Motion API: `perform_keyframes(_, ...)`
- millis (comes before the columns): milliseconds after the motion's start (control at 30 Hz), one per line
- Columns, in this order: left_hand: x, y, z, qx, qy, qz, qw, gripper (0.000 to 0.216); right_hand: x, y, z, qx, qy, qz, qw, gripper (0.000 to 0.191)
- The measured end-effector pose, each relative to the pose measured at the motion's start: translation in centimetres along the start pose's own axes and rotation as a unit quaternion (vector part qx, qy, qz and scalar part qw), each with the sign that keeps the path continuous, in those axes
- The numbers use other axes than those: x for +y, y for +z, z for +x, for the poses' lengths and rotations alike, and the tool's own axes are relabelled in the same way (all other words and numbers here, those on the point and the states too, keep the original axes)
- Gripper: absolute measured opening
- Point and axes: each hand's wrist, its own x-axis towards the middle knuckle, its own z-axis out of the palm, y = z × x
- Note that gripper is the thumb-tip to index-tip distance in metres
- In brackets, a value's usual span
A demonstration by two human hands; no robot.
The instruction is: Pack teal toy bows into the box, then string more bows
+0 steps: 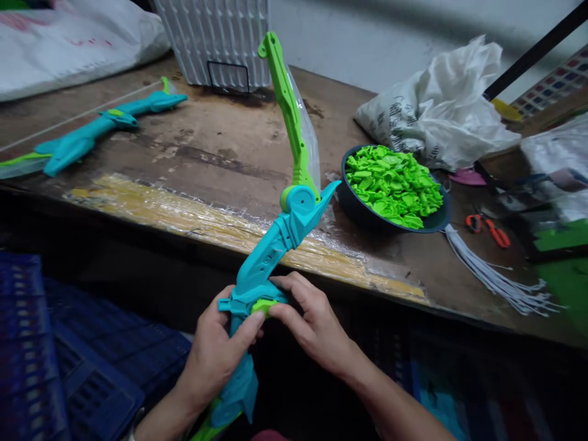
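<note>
A teal toy bow (pixel 274 245) with a lime green upper limb (pixel 288 104) stands tilted in front of the table's edge. My left hand (pixel 215 352) is wrapped round its grip from the left. My right hand (pixel 312 318) pinches a small green clip (pixel 263 304) against the middle of the grip. The bow's lower limb runs down between my forearms and is partly hidden. A clear plastic sleeve hangs off the green limb.
A dark bowl (pixel 356 205) heaped with small green parts (pixel 392 184) sits on the worn wooden table (pixel 220 147). A second teal bow (pixel 96 131) lies far left. White strings (pixel 491 272), orange scissors (pixel 489 228), a white bag (pixel 441 110), a white crate (pixel 215 40) and blue crates (pixel 50 361) surround me.
</note>
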Motion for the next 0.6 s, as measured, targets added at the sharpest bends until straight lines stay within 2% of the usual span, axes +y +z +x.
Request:
perform_keyframes(300, 0.5, 0.6, -2.0, -0.014, 0.010, -0.009, 1.000, 0.039, -0.9, -1.0, -0.9, -0.010, 0.010, 0.011, 1.000, 0.023)
perform_keyframes(400, 0.5, 1.1, -2.3, -0.020, -0.004, -0.028, 0.999, 0.042, -0.8, -0.9, -2.0, 0.019, 0.009, -0.006, 1.000, 0.032)
perform_keyframes(500, 0.5, 1.5, -2.4, -0.036, -0.029, -0.082, 0.996, 0.043, -0.6, -0.5, -3.1, 0.096, -0.053, -0.068, 0.992, 0.041)
perform_keyframes(600, 0.4, 1.9, -2.5, -0.048, -0.048, -0.130, 0.989, 0.039, -0.8, -0.3, -4.0, 0.150, -0.153, -0.136, 0.967, 0.032)
